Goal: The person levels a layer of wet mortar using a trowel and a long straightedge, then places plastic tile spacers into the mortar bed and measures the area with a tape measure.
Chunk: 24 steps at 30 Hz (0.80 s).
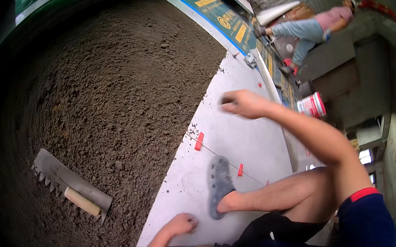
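Crumbly mortar [126, 73] edges smooth pale tile [260, 140] near the right hand [243, 104].

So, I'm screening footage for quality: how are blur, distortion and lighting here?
Head view: the right hand is smeared, probably by motion, while the notched trowel looks clearer; head view: black fills the corners and straight edges bend toward the rim, as with a fisheye; head view: the window at far right glares white against dim surroundings.
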Each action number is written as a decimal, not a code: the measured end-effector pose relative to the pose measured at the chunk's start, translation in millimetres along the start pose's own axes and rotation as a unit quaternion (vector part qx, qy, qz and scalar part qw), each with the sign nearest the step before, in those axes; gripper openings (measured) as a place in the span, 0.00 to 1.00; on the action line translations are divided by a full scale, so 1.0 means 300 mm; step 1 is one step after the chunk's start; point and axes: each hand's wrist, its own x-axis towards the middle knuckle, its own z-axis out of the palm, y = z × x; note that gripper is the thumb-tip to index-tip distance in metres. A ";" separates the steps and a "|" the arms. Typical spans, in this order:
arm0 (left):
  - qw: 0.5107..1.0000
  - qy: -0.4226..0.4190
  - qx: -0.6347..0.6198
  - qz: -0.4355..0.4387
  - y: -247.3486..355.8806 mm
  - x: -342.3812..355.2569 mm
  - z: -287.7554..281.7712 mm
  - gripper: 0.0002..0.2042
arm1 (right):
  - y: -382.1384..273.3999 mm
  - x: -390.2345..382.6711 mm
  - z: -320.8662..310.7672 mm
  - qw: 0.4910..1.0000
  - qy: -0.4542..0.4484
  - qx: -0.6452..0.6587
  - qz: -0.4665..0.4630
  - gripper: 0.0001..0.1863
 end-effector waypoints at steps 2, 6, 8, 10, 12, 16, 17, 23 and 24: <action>0.993 -0.093 -0.067 -0.014 0.034 0.072 -0.099 0.09 | 0.236 -0.130 -0.056 0.996 0.028 -0.048 0.074 0.17; 0.931 0.325 0.037 0.161 0.340 0.067 -0.401 0.19 | 0.488 -0.446 -0.017 0.973 -0.031 -0.070 0.217 0.17; 0.840 0.437 -0.100 0.305 0.473 0.002 -0.490 0.25 | 0.564 -0.568 0.062 0.969 -0.057 -0.011 0.239 0.17; 0.844 0.376 -0.144 0.353 0.545 -0.034 -0.462 0.23 | 0.666 -0.694 0.213 0.965 -0.057 0.062 0.249 0.18; 0.859 0.366 -0.133 0.333 0.580 -0.139 -0.420 0.21 | 0.700 -0.712 0.316 0.958 -0.077 0.112 0.252 0.19; 0.868 0.392 -0.157 0.261 0.485 -0.075 -0.282 0.21 | 0.848 -0.713 0.666 0.962 -0.069 0.062 0.257 0.26; 0.878 0.399 -0.140 0.225 0.470 -0.057 -0.235 0.22 | 0.856 -0.679 0.725 0.956 -0.065 0.056 0.282 0.29; 0.853 0.500 0.128 0.080 0.448 -0.112 -0.034 0.15 | 0.931 -0.418 0.872 0.984 0.072 0.051 0.156 0.37; 0.838 0.504 0.209 0.034 0.478 -0.181 -0.043 0.16 | 0.937 -0.359 0.887 0.982 0.092 0.055 0.156 0.38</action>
